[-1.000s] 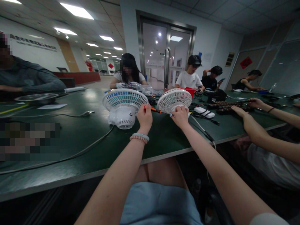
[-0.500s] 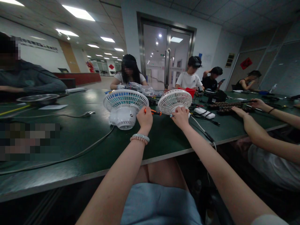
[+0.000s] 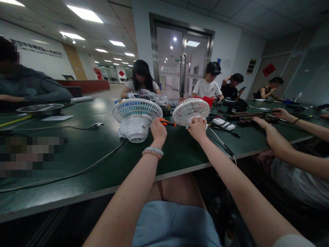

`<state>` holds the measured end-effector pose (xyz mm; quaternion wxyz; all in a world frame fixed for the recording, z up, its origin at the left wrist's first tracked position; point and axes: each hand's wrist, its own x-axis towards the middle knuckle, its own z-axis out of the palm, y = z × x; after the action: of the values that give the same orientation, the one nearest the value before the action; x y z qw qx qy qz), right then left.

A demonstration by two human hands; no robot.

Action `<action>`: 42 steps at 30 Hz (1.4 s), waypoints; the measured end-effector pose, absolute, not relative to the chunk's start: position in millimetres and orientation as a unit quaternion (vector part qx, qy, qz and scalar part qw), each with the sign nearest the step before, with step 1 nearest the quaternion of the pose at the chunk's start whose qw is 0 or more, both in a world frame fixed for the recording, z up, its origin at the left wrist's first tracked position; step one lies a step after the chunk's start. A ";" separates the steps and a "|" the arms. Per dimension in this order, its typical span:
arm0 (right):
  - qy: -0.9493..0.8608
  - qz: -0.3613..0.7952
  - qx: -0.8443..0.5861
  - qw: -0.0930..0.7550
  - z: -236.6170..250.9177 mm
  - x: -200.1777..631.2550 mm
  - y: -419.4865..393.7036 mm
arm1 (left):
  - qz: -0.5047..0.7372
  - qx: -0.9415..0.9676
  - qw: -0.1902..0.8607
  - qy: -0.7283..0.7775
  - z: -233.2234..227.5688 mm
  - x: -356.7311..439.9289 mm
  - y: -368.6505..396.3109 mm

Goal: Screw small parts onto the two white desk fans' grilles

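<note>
An orange-and-black screwdriver lies nearly level in my left hand, whose fingers are closed around its handle. Its shaft points right, at the smaller white fan. My right hand is wrapped over the hub behind that fan's grille, which it partly hides. A small pale-blue piece shows by the right fingertips; whether it belongs to the fan I cannot tell. Just left of my left hand a larger white fan rests with its motor housing towards me.
A grey cable with a plug crosses the green table on the left. At the right lie a white power strip and dark coiled parts, with another person's hands on them. Several people sit around the table.
More of the screwdriver's orange handle shows beside my left fingers, and the handle looks turned. Both hands stay almost where they were.
</note>
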<state>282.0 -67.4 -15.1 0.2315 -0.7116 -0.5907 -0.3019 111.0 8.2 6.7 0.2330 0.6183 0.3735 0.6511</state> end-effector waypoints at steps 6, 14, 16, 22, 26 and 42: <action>-0.588 -0.298 -0.718 0.225 -14.3 280.6 -67.4 | 0.646 0.579 0.326 0.375 9.8 108.8 7.6; -0.591 -0.296 -0.714 0.232 -16.4 282.6 -65.4 | 0.629 0.434 0.601 0.236 20.1 110.7 3.4; -0.589 -0.299 -0.714 0.234 -16.6 282.8 -65.0 | 0.592 0.387 0.676 0.207 23.0 109.3 2.5; -0.589 -0.295 -0.717 0.228 -15.7 282.0 -65.3 | 0.548 0.304 0.758 0.181 29.0 105.2 -2.3; -0.591 -0.294 -0.716 0.229 -15.7 281.5 -65.7 | 0.521 0.291 0.788 0.151 31.6 102.4 -6.4; -0.589 -0.300 -0.711 0.239 -18.3 280.7 -65.1 | 0.495 0.267 0.822 0.093 31.7 97.5 -7.7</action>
<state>280.7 -65.1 -18.3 0.2390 -0.7110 -0.5892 -0.3003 97.5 -7.7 31.7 0.8215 0.2668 0.0932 0.4952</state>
